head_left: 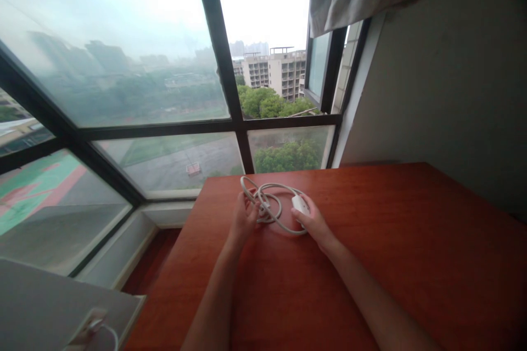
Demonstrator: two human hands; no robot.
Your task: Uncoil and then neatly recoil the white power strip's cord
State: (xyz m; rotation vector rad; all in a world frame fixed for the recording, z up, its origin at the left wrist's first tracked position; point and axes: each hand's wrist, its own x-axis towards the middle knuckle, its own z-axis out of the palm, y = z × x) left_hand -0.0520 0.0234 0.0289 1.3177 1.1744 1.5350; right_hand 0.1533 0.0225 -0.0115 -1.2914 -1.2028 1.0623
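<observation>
Red table (411, 241) | left grip (244, 219) pinching cable coil (272, 193) | right grip (315, 223) clasping its adapter (300, 203), coil between both

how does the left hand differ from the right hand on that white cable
The left hand holds the coiled loops of the cable, while the right hand holds the white plug at its end. The left hand lies nearer the window, the right hand nearer the wall. Both are bare, with fingers curled, low over the red-brown table.
</observation>
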